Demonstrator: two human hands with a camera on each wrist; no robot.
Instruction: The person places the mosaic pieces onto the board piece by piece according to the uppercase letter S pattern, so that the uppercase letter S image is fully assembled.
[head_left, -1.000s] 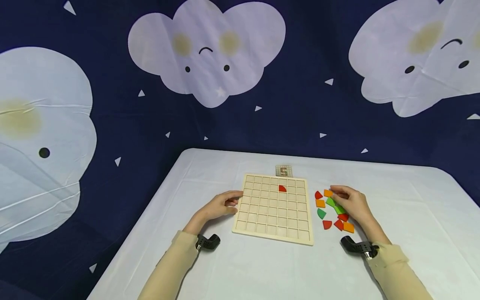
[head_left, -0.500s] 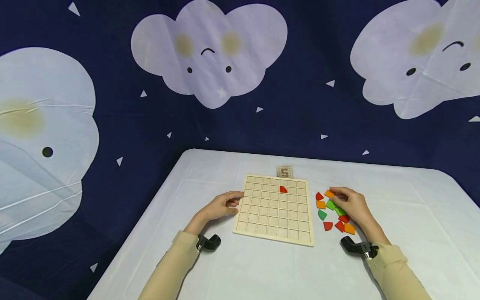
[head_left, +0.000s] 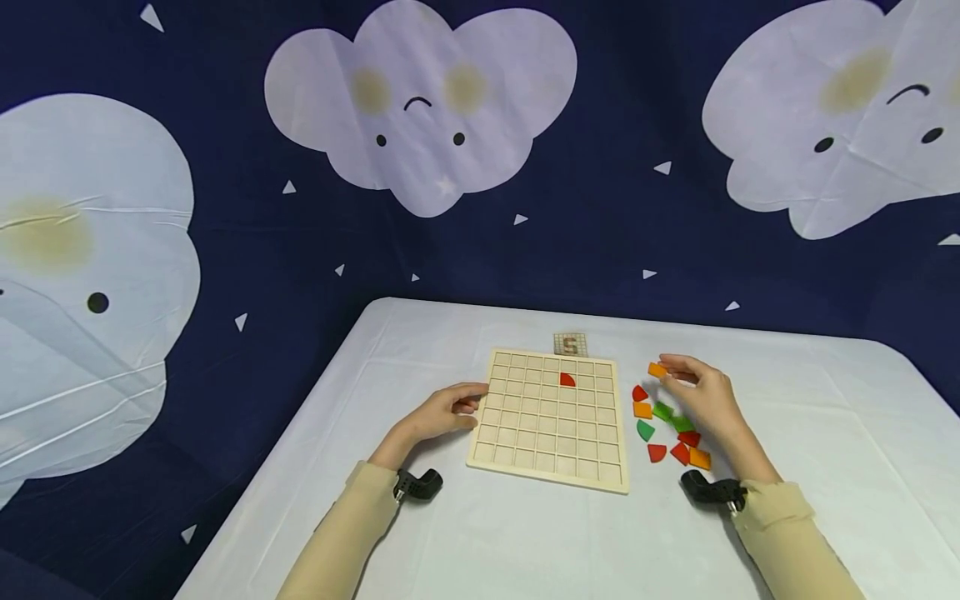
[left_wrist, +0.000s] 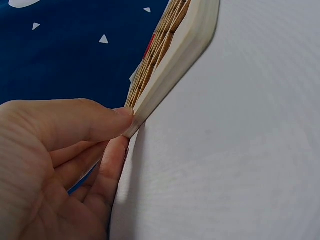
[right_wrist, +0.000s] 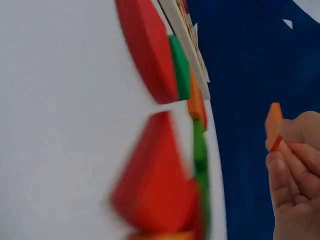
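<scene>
My right hand (head_left: 703,396) pinches an orange square tile (right_wrist: 273,126) between thumb and fingers, raised above the loose tiles. My left hand (head_left: 442,411) rests at the left edge of the pale wooden grid board (head_left: 546,479); in the left wrist view its thumb (left_wrist: 100,121) touches the board's rim. One red quarter-round tile (head_left: 567,380) sits in a cell near the board's top. Below my right hand lie two green tiles (head_left: 663,411), an orange tile (head_left: 642,410), a dark green quarter-round (head_left: 645,430) and several red tiles (head_left: 657,452).
Behind the board lies a small gridded card (head_left: 570,344) with a brown figure on it. Another orange tile (head_left: 700,458) is at the near end of the pile. A white cloth covers the table (head_left: 525,542); a dark blue curtain (head_left: 480,250) with clouds hangs behind.
My right hand has lifted the orange square tile off the table from the far end of the pile. My left hand stays at the board's edge.
</scene>
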